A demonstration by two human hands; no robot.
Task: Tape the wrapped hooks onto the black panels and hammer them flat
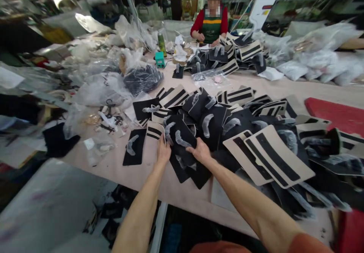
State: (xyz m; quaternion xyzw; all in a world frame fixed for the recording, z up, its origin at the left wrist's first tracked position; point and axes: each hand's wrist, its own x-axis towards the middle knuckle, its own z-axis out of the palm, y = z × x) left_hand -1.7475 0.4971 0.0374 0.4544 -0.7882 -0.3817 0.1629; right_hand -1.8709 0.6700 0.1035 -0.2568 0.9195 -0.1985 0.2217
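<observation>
In the head view my right hand [200, 153] pinches the right edge of a black panel [183, 126] that has plastic-wrapped handles on it. My left hand [163, 150] is closed at that panel's left edge, beside a curved beige panel [155, 130] with black strips. Which sheets its fingers take in is partly hidden. More black panel corners [200, 175] stick out below my hands. A single black panel [134, 146] with a wrapped handle lies flat to the left. Beige panels with black strips [273, 156] rest on the heap to the right.
A large pile of similar panels [241, 120] spreads across the table [110, 165]. Plastic bags [99, 90] and scraps lie at left; a red slab [335, 114] is at right. Across the table a person [212, 21] in a green apron sits behind another pile. A teal box [159, 59] stands nearby.
</observation>
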